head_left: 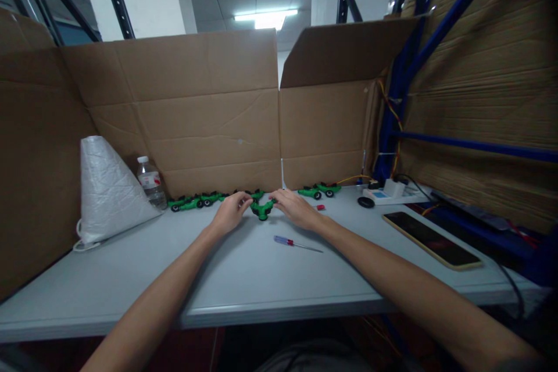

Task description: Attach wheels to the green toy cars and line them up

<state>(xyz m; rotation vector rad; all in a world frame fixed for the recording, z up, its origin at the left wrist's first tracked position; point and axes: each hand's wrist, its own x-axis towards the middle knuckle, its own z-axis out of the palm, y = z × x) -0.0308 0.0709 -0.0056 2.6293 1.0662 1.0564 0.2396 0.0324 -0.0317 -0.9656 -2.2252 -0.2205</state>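
Note:
Between my two hands is a small green toy car (261, 211) with dark parts, over the middle of the table. My left hand (229, 211) pinches its left side, fingertips and thumb closed on it. My right hand (291, 207) grips the right side the same way; some fingertips are hidden. Behind them stand more green toy cars with black wheels, such as one toy car (185, 203) at the left and another toy car (328, 189) at the right. Nearer to me lies a screwdriver (284, 240) with a clear blue and red handle, its shaft pointing right.
A white padded bag (108, 197) and a water bottle (150, 182) stand at the left. A phone (431, 239), a power strip (392, 193) and a round black object (365, 202) lie at the right. Cardboard walls (209, 122) and a blue rack post (392, 110) enclose the table (226, 285).

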